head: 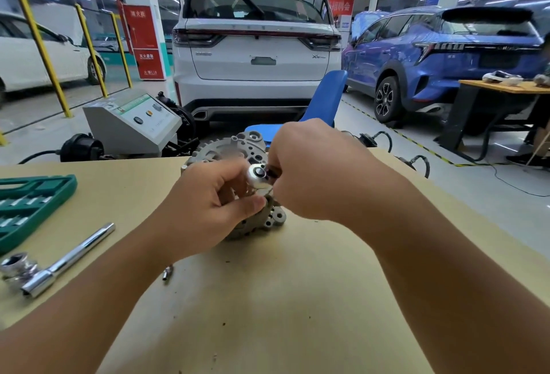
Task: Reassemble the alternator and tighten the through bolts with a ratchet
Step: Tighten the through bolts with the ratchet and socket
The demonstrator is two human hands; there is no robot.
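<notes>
- Small loose bolt lies on the counter, near side.
- Chrome extension bar and green socket case at left.
- Alternator mid-counter.
- Left hand: fingers pinched at the ratchet head.
- Right hand: fingers closed round the ratchet handle.
- White car beyond.

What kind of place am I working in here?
Most likely a car service or training workshop: a white SUV and a blue SUV parked indoors, yellow guard posts, and a bench holding an alternator and a green socket set case.
</notes>
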